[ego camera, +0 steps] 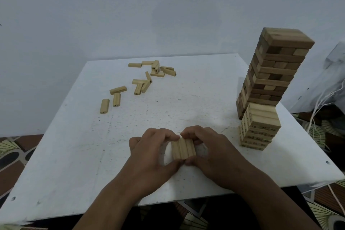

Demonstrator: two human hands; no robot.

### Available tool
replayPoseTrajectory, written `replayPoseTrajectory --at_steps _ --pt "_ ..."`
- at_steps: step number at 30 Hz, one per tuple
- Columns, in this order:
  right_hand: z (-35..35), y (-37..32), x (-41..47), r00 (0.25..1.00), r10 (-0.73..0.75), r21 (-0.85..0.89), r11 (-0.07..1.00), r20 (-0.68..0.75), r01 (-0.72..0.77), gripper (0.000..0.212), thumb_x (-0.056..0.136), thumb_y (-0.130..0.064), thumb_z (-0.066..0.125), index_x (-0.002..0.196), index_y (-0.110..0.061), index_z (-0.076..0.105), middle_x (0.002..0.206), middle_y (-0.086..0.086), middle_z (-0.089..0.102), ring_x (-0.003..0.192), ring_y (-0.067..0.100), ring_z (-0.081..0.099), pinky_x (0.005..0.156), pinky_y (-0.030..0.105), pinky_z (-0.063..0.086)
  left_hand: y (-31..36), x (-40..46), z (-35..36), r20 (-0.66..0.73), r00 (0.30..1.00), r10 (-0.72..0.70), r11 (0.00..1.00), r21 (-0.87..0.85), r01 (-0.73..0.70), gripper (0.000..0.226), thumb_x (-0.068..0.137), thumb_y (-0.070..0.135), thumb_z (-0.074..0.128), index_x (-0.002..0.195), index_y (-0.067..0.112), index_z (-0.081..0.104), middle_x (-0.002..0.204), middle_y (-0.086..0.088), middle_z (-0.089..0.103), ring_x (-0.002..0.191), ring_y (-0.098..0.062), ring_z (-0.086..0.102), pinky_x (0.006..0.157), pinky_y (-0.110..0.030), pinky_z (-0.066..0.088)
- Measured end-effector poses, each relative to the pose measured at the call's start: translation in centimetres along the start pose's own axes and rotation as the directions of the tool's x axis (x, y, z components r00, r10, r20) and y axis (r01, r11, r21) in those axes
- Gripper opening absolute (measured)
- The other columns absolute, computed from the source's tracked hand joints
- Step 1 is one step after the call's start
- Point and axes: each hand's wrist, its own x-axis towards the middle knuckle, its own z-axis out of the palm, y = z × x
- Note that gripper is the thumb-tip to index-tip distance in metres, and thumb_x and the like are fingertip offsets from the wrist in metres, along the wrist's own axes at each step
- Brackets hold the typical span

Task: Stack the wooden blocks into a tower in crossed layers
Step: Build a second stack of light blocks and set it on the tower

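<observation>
Between the two hands, near the worktop's [74, 155] front edge, three pale wooden blocks [183, 148] lie side by side, touching along their long faces. Their long axes run from the person toward the far wall, tipped slightly to the left at the far end. The left hand [149, 152] curls round the row's left side, its fingers [169, 136] pressing the far ends and its thumb at the near ends. The right hand [211, 152] mirrors it, fingers [192, 132] bent over the far right corner, thumb meeting the near ends. Both hands are narrowly closed on the row, pinching it together.

Right of the right hand, close to the worktop's right edge, stands a short tower of pale numbered blocks [258, 129] in crossed layers. Just behind it and touching or nearly so rises a much taller tower of darker blocks [274, 73], leaning a little.

Far beyond the left fingers, toward the back edge, loose pale blocks [143, 80] lie scattered at mixed angles, some overlapping. Bare white surface spreads between the hands and that scatter, and wide to the left.
</observation>
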Motion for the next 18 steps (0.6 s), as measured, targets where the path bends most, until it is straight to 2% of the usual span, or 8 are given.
replayPoseTrajectory --at_steps 5,9,13,18 --pt "-0.1 -0.3 -0.2 1.000 0.012 -0.002 1.000 -0.005 -0.012 0.056 0.075 -0.030 0.079 0.116 -0.050 0.048 0.115 -0.017 0.054 0.106 0.000 0.052 0.091 0.031 0.049 0.9 -0.5 -0.3 -0.002 0.999 -0.038 0.996 -0.083 0.038 0.049 0.075 0.045 0.077 0.108 0.053 0.042 0.116 0.033 0.052 0.115 0.000 0.035 0.078 -0.016 0.034" --pt "-0.4 -0.5 -0.5 0.999 0.003 -0.009 1.000 -0.032 -0.003 0.055 0.076 -0.031 0.078 0.117 -0.051 0.047 0.115 -0.018 0.054 0.107 -0.001 0.051 0.092 0.030 0.049 1.5 -0.6 -0.6 -0.014 1.000 -0.015 0.994 -0.112 0.014 0.051 0.077 0.042 0.079 0.108 0.051 0.040 0.116 0.037 0.054 0.114 0.005 0.036 0.078 -0.015 0.034" --pt "-1.2 -1.2 -1.0 0.999 -0.007 -0.026 1.000 -0.049 0.005 0.053 0.080 -0.029 0.076 0.117 -0.052 0.046 0.118 -0.019 0.051 0.109 -0.002 0.049 0.094 0.028 0.048 2.0 -0.5 -0.9 -0.032 0.999 0.027 0.991 -0.127 -0.031 0.054 0.076 0.041 0.081 0.108 0.051 0.038 0.118 0.036 0.055 0.120 -0.003 0.045 0.088 -0.022 0.043" --pt "-3.8 -2.8 -1.6 0.993 -0.016 -0.067 0.998 -0.118 0.008 0.056 0.079 -0.032 0.077 0.118 -0.053 0.042 0.119 -0.018 0.052 0.108 0.000 0.049 0.092 0.027 0.047 4.4 0.4 -2.0 -0.081 0.990 0.113 0.982 -0.142 -0.123 0.056 0.076 0.041 0.081 0.109 0.048 0.036 0.118 0.039 0.056 0.120 -0.005 0.048 0.091 -0.030 0.045"
